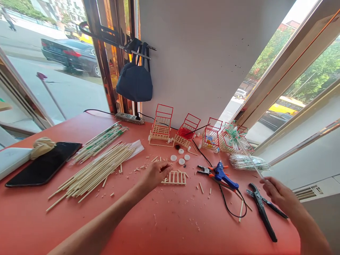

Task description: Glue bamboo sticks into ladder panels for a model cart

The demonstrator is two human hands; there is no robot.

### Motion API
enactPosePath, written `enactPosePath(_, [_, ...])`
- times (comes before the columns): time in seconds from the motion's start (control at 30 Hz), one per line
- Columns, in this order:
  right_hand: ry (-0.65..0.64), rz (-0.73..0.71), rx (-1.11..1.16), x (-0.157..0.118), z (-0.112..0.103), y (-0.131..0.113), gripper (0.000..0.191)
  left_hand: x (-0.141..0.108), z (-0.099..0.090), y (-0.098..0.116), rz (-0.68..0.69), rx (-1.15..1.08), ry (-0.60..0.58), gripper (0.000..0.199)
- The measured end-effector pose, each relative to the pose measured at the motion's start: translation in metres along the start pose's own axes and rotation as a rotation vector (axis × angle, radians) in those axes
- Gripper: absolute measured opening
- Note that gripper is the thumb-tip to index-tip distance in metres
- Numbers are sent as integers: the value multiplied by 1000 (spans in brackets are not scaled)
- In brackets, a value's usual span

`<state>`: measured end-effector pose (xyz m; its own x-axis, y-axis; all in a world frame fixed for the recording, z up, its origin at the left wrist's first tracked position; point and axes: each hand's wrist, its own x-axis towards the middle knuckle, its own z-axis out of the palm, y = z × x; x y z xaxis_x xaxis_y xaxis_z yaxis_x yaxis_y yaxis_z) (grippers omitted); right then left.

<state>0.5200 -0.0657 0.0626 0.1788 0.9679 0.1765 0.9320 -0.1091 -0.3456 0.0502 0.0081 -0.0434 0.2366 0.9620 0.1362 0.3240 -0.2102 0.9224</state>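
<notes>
My left hand (pixel 158 173) is closed in a pinch over the left end of a small ladder-like stick frame (pixel 177 178); what its fingers hold is too small to name. At the right, my right hand (pixel 275 189) is closed on a thin stick (pixel 252 161), whose far end reaches a green and clear plastic tuft (pixel 232 134). A blue glue gun (pixel 224 177) and orange-handled pliers (pixel 204 170) lie between my hands. Black-handled pliers (pixel 261 209) rest beside my right hand. White round caps (pixel 181 161) sit behind the frame.
Small red and wooden chair-like models (pixel 160 129) stand along the wall. Wooden sticks (pixel 92 173), wrapped sticks (pixel 99 141), a black tablet (pixel 44 166) and a power strip (pixel 129 118) occupy the left side. A plastic-wrapped bundle (pixel 248 162) lies right; black cable crosses the red table (pixel 148 226).
</notes>
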Motion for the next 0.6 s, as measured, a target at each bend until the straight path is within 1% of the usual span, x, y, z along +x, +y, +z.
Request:
enactPosePath(0.07, [-178,-11,226,-34,27,-15,56,-3,13,6,-69,-275,-142,47])
enactPosePath(0.1, [-250,-23,301,-49,41,-27,59,-5,20,10,-113,-408,-216,60])
enactPosePath(0.13, [-300,-45,355,-62,55,-41,62,-9,27,14,-143,-533,-268,74])
enactPosePath(0.17, [-357,-63,397,-74,68,-56,62,-12,34,19,-174,-637,-303,82])
enactPosePath(0.2, [-421,-79,437,-83,80,-69,63,-16,39,23,-195,-715,-353,85])
enactPosePath(0.23, [-469,-92,477,-91,90,-81,64,-19,44,28,-208,-783,-369,83])
enactPosePath(0.3, [-531,-86,547,-101,105,-97,66,-25,48,35,-244,-884,-348,72])
enactPosePath(0.37, [-639,-56,650,-107,115,-104,66,-26,48,38,-285,-929,-296,68])
enactPosePath(0.43, [-781,-35,772,-110,119,-109,64,-24,44,39,-324,-939,-246,68])
enactPosePath(0.5, [-889,-48,871,-111,120,-115,60,-21,40,37,-362,-946,-217,70])
enactPosePath(0.53, [-914,-65,907,-111,120,-119,59,-19,38,36,-377,-951,-212,70])
enactPosePath(0.6, [-918,-75,980,-108,122,-128,60,-15,36,33,-388,-959,-209,71])
